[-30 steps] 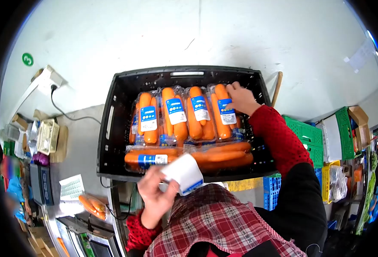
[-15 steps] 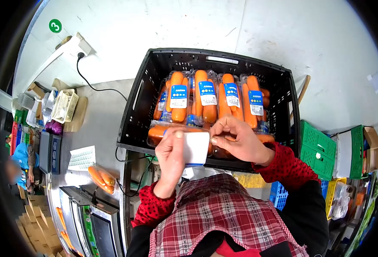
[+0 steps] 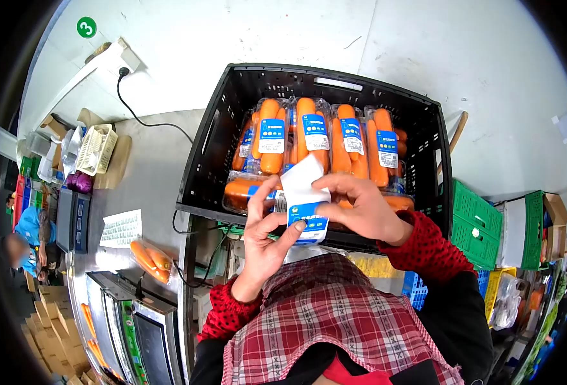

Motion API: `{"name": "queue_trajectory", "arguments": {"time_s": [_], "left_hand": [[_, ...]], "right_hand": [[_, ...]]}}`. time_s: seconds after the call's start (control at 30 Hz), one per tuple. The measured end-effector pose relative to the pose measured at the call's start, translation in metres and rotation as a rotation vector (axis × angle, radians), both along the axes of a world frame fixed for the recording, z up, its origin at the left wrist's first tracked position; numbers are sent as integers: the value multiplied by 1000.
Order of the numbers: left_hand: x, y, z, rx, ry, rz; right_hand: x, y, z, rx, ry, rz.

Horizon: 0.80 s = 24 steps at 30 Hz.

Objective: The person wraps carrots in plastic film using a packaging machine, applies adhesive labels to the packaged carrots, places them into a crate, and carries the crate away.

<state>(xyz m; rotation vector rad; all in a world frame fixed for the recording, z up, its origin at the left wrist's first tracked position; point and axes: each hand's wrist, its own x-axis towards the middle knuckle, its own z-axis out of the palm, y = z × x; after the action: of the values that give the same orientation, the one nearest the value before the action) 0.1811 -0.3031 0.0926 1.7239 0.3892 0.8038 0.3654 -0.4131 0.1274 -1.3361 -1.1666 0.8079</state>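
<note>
Over the near edge of the crate, my left hand (image 3: 262, 234) grips several blue-and-white labels (image 3: 308, 212), its thumb pressed on the blue face. My right hand (image 3: 364, 208) has its fingers on the labels' right edge, at the white part that folds upward. Behind the hands stands a black plastic crate (image 3: 197, 163) with clear packs of carrots (image 3: 272, 138) inside, most bearing a blue-and-white label. One carrot pack (image 3: 238, 191) lies crosswise near the front, partly hidden by my left hand.
On the metal table at left lie a printed sheet (image 3: 122, 229), another carrot pack (image 3: 150, 260) and a scale-like machine (image 3: 152, 333). A black cable (image 3: 142, 131) runs from the wall socket. Green crates (image 3: 476, 221) stand at right. A person in blue (image 3: 32, 234) is at far left.
The labels have turned over from plain white to their blue printed face, with a white part standing up. My right hand has come from beside the labels onto them.
</note>
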Motion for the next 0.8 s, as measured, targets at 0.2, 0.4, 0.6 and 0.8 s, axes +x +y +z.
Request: {"name": "queue_trajectory", "arguments": {"time_s": [0.2,0.4,0.6,0.8], "left_hand": [[-1,5,15,527,-2,30],[-3,-22,5,208,-45,179],[2,-45,10,374,81,133],[-24,-44,12,86,25,282]], "right_hand": [[-2,-3,0,74,-301,60],[1,-8,6,243,-527,-81],[110,-2,109,103,-309,-230],[130,-5,20,-408,-813,754]]}}
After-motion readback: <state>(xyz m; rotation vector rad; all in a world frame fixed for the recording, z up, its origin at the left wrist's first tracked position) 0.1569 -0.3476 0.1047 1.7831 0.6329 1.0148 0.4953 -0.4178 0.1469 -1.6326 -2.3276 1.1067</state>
